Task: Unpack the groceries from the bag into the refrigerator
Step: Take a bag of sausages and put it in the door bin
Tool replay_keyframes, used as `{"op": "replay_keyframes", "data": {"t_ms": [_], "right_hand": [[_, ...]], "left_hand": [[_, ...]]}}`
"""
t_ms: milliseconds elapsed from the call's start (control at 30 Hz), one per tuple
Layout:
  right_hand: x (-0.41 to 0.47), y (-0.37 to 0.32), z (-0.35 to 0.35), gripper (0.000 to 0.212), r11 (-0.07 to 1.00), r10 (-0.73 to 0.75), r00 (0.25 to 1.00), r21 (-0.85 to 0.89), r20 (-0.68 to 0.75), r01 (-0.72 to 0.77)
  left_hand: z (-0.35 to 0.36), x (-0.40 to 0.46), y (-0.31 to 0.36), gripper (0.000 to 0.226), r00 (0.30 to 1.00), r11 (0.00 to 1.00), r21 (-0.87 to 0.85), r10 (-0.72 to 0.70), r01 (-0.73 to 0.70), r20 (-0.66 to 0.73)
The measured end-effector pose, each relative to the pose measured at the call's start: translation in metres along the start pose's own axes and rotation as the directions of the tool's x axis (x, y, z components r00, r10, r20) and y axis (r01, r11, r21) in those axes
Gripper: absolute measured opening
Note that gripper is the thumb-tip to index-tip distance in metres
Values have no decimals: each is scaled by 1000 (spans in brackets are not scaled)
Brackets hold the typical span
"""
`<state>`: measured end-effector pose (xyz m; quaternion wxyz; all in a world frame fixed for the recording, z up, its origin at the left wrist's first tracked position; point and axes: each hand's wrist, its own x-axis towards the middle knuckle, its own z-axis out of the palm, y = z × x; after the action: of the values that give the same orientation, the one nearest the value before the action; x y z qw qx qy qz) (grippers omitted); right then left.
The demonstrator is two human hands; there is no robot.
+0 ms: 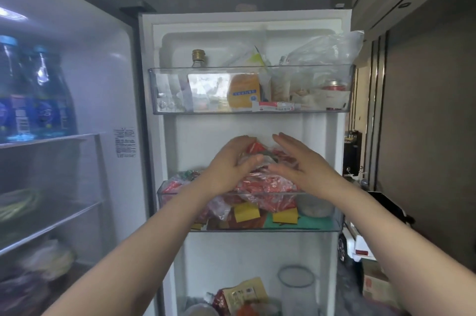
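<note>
The refrigerator door stands open in front of me, and its middle door bin [322,225] holds a clear plastic bag of red packets [265,184] piled above the rim. My left hand [231,163] grips the top left of that bag, fingers curled over the plastic. Straight-fingered, my right hand [301,161] presses against the bag's right side. No grocery bag is in view.
The upper door bin [164,91] is crowded with a bottle, an orange packet and plastic bags. The lower bin holds a clear jar [296,287] and packets. At left, blue bottles [33,94] stand on a fridge shelf [77,138]. Cabinets and boxes are at right.
</note>
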<state>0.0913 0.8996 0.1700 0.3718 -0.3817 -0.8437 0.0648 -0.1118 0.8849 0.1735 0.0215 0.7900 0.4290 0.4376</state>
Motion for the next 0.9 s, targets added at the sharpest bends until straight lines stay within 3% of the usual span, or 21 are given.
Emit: {"op": "replay_keyframes", "data": {"t_ms": [167, 233, 400, 567, 767, 900], "right_hand": [[-26, -17, 16, 78, 997, -63, 997, -53, 41, 65], [-37, -23, 22, 81, 990, -98, 994, -96, 42, 102], [-84, -48, 28, 76, 981, -190, 982, 36, 25, 189], [-160, -74, 44, 91, 980, -181, 971, 109, 155, 166], [-270, -151, 66, 92, 949, -276, 904, 239, 325, 204], [-335, -215, 87, 88, 890, -441, 805, 310, 397, 335]], "left_hand": [[-1, -40, 11, 50, 997, 997, 27, 73, -72, -19], [-3, -60, 15, 51, 1000, 996, 88, 24, -23, -5], [-18, -126, 42, 53, 993, 991, 82, -106, 110, -51], [-21, -235, 98, 63, 966, 960, 140, -226, 243, -126], [-36, -388, 186, 71, 898, 879, 189, -416, 437, -142], [-59, -495, 243, 74, 860, 813, 280, -471, 510, -197]]}}
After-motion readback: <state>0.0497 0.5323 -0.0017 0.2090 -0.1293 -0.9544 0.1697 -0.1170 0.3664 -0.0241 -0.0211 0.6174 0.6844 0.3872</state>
